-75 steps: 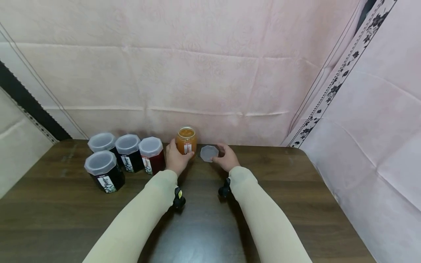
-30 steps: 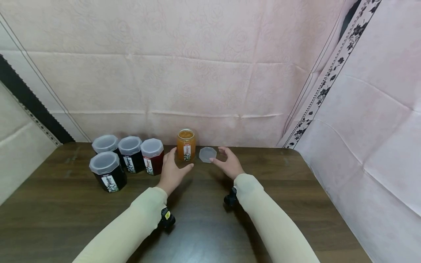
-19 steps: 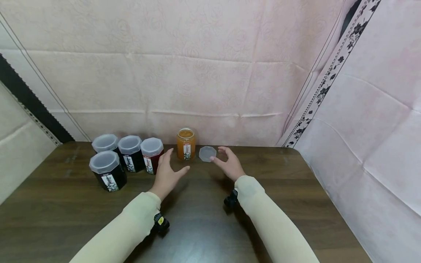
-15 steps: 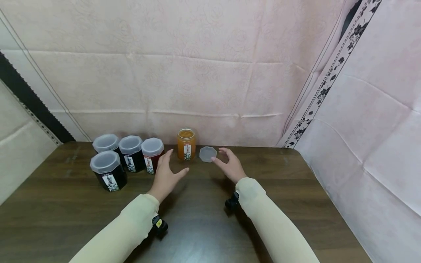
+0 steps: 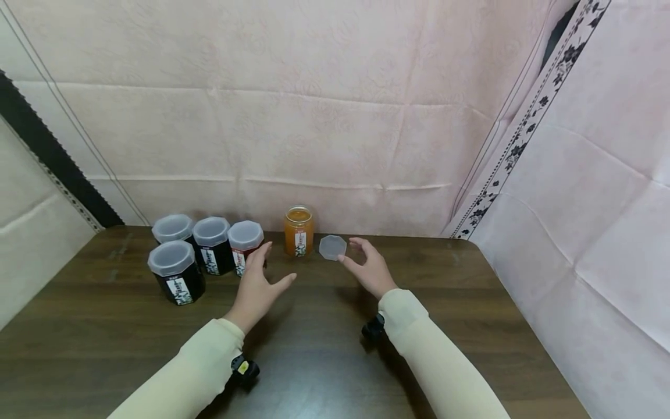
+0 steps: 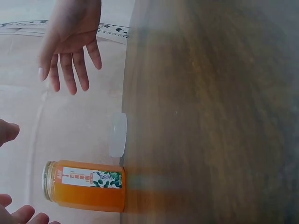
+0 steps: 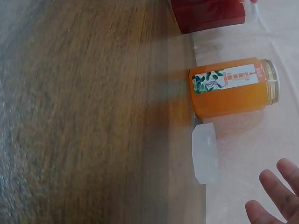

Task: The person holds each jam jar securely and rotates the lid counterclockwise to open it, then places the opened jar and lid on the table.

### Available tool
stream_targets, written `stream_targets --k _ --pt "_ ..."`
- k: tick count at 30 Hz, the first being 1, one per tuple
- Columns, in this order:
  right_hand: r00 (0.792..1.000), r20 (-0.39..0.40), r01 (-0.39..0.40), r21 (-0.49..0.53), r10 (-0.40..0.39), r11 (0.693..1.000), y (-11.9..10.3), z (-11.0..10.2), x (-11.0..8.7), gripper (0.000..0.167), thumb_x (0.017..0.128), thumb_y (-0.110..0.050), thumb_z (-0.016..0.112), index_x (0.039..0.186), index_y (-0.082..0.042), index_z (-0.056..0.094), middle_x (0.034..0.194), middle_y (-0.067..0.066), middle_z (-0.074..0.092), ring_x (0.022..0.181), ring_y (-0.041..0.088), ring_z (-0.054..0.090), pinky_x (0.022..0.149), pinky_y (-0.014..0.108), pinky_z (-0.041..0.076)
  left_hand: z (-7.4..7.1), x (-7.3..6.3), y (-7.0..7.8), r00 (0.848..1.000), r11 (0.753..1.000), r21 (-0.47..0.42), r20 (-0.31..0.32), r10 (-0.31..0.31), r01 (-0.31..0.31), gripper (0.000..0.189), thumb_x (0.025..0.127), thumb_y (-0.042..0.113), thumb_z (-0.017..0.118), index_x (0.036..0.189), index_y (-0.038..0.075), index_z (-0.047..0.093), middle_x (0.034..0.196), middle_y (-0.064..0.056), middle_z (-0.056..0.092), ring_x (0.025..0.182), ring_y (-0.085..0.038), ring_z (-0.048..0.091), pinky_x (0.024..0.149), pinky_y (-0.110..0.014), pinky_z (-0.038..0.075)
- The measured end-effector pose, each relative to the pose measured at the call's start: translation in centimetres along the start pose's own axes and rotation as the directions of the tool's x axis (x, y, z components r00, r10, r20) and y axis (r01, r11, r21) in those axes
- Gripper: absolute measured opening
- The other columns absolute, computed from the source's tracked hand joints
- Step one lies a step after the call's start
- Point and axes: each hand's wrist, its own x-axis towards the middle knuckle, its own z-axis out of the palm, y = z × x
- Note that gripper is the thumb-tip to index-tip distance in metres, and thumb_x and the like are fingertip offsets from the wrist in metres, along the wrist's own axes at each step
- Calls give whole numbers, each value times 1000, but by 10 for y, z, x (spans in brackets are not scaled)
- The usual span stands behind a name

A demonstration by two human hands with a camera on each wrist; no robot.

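Note:
An orange jar [image 5: 299, 235] with a white label stands upright at the table's back edge, its cap off and its round, gold-rimmed top showing. Just right of it lies an octagonal translucent lid [image 5: 332, 248], flat on the table in the right wrist view. My left hand [image 5: 256, 294] hovers in front of the red jar [image 5: 238, 262], thumb spread from the fingers, nothing held. Near the lid's right side is my right hand [image 5: 370, 270], fingers parted; in the left wrist view its fingers [image 6: 67, 72] stand apart from the lid. The left hand partly hides the red jar.
Several dark jars [image 5: 179, 285] with octagonal translucent lids stand left of the red jar. A pale curtain [image 5: 335, 134] hangs right behind the brown wooden table [image 5: 314, 361], and another cloth [image 5: 591, 233] drops along its right side.
The left hand has let go of the orange jar and drawn back toward me and leftward. The right hand has shifted slightly back from the lid. Jar and lid stay put.

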Motion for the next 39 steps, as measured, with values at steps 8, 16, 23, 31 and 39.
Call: stream_targets --k 8,16,23,31,39 --pt "999 5 39 18 -39 999 -8 0 -6 55 90 -35 68 137 -13 49 136 10 53 128 26 46 107 49 37 -5 -8 1 999 999 -19 -25 38 -38 83 82 22 77 148 6 29 146 -19 33 133 -36 36 108 -50 36" --pt "997 19 68 34 -69 997 -13 4 -9 58 88 -34 70 138 -14 48 136 8 53 130 31 45 105 50 39 -13 -15 3 994 997 32 -79 75 -72 80 83 20 76 147 5 31 147 -21 32 133 -38 36 104 -54 39" --pt "997 16 71 38 -72 997 -15 7 -10 60 86 -34 72 137 -14 49 136 8 53 128 29 47 103 51 41 -22 -21 0 988 992 90 -119 101 -91 79 83 20 76 147 7 32 147 -21 32 133 -40 35 104 -60 35" --pt "997 23 67 31 -68 997 -18 10 -14 60 87 -33 72 138 -13 48 137 10 53 127 29 48 101 53 41 -35 -26 -2 977 981 156 -155 143 -119 80 82 20 77 146 2 32 148 -23 29 133 -41 33 105 -62 32" --pt "996 41 80 21 -81 997 -24 12 -18 62 86 -35 72 138 -12 48 138 12 52 127 27 49 101 54 41 -52 -30 -5 947 970 174 -244 209 -170 78 79 15 79 142 -2 36 144 -26 34 133 -43 32 104 -63 32"
